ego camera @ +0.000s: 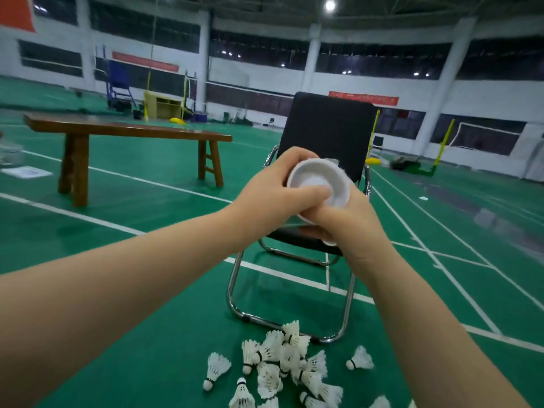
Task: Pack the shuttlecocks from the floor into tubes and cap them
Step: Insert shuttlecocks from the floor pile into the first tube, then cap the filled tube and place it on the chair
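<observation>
While the left hand (pixel 276 198) and right hand (pixel 350 228) grip the white-capped tube (pixel 321 172), a black chair (pixel 326 125) stands behind, shuttlecocks (pixel 282 363) heaped at its base.

White cap (pixel 319 184) aloft; shuttlecocks (pixel 282 366) on floor (pixel 147 290)

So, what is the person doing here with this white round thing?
A person stands before a black chair. The left hand grips a white cap, thumb pressing on it, at the end of what seems to be a clear tube held by the right hand. Many shuttlecocks lie loose on the green floor.
</observation>
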Demonstrator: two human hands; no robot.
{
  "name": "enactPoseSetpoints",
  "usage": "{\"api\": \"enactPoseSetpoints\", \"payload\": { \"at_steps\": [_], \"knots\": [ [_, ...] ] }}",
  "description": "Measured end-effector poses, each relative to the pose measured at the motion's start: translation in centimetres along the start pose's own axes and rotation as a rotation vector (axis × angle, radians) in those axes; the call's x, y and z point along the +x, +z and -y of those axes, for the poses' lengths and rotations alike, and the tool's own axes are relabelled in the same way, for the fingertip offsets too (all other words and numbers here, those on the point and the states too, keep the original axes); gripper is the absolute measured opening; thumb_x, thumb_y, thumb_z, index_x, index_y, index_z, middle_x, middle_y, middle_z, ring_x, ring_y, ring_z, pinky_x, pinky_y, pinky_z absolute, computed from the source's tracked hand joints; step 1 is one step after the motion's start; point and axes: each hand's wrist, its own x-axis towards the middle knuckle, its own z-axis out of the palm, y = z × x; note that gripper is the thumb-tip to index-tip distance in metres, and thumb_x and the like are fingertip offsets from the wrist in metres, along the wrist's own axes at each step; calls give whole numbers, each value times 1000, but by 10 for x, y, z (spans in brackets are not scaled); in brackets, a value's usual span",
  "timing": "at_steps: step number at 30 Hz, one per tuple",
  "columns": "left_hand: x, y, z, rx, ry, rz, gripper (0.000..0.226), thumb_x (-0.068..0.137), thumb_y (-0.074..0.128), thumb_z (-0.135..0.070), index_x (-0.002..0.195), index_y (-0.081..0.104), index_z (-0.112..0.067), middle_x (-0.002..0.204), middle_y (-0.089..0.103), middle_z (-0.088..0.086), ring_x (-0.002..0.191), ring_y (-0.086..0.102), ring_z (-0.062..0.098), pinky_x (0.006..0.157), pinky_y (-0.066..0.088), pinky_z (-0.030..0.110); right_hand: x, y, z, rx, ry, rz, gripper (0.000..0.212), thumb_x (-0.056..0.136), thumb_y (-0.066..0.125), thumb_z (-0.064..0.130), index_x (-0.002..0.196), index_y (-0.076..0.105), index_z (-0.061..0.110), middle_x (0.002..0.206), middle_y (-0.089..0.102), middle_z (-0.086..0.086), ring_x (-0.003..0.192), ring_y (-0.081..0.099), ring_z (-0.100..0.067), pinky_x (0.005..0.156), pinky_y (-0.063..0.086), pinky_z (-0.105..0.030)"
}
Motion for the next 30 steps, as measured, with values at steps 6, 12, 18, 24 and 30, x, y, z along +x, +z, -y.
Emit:
{"api": "enactPoseSetpoints", "payload": {
  "at_steps": [6, 12, 18, 24, 30],
  "knots": [
    [35, 10, 12, 138, 98, 136, 39, 82, 70, -19, 113, 49, -32, 105, 55, -17, 95, 56, 2, 84, 51, 23, 18, -18, -23, -89, -175, -124, 52, 69, 77, 5, 103, 51, 35, 93, 59, 15, 75, 57, 12, 59, 44, -5],
    [82, 37, 58, 299, 177, 121, 46, 77, 74, -22, 112, 47, -35, 112, 40, -25, 107, 38, -8, 84, 26, -6, 61, -42, -83, -240, -238, -199, 58, 66, 78, 19, 112, 50, 39, 108, 61, 19, 100, 60, -2, 84, 51, -22],
    [130, 71, 138, 366, -122, 24, 61, 80, 70, -29, 132, 39, -34, 111, 54, 0, 95, 56, 18, 82, 51, 31, 123, -64, -159, -452, -218, -135, 68, 64, 79, 27, 122, 46, 37, 139, 42, 12, 124, 41, -3, 97, 33, -11],
    [158, 96, 225, 266, -328, 18, 57, 82, 66, -22, 130, 35, -27, 106, 61, 8, 91, 62, 26, 80, 54, 41, 166, -71, -229, -670, -125, 68, 73, 67, 76, 25, 132, 45, 29, 148, 37, 6, 141, 27, -19, 113, 29, -38],
    [176, 104, 281, 292, -403, -7, 54, 84, 63, -21, 128, 32, -21, 100, 58, 9, 87, 63, 31, 78, 54, 43, 197, -69, -264, -1167, -230, 153, 68, 78, 66, 35, 140, 38, 29, 148, 37, 9, 136, 36, -13, 104, 33, -29]
  ]
}}
